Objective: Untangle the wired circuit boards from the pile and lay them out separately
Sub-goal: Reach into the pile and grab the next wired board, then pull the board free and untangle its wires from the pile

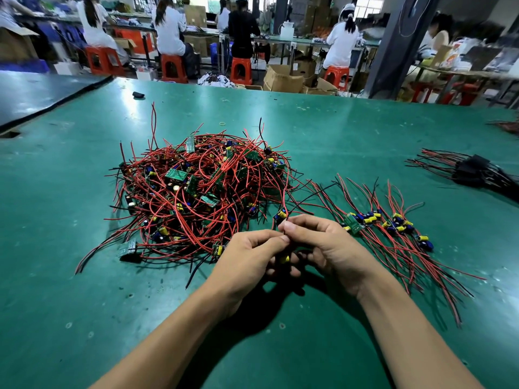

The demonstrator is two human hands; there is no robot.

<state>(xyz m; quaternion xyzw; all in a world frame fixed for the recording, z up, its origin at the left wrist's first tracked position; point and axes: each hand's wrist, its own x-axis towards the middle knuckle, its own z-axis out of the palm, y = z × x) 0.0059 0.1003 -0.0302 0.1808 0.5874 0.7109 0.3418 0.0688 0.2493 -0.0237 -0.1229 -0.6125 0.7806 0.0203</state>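
Head view: both hands meet low in the middle of the green table [351, 130], at about 5 o'clock from the pile [196, 189]. The left hand [252, 256] and the right hand [323, 248] have their fingers curled, and each thumb and forefinger pinches thin dark wire where the fingertips [285, 230] come together. Between the palms a yellow capacitor of the held wired board [285, 258] peeks out; the rest of it is hidden, so I cannot tell which hand bears most of it. At 12 o'clock from the fingertips, just beside them, sits a second small board [280, 215] with yellow and blue parts, one red and one black lead rising from it; it may be joined to the pinched wire, though the view is too crowded to say.

The pile is a dense tangle of red and black leads with green boards showing through. At 3 o'clock from the hands lies a row of separated boards [387, 223], side by side, their wires fanned toward 12 and 5 o'clock. At 2 o'clock, well apart, lies a black bundle [474, 172]. At 11 o'clock beyond the pile rests a small black object [138, 94]. People sit on orange stools [241, 71] at far benches.
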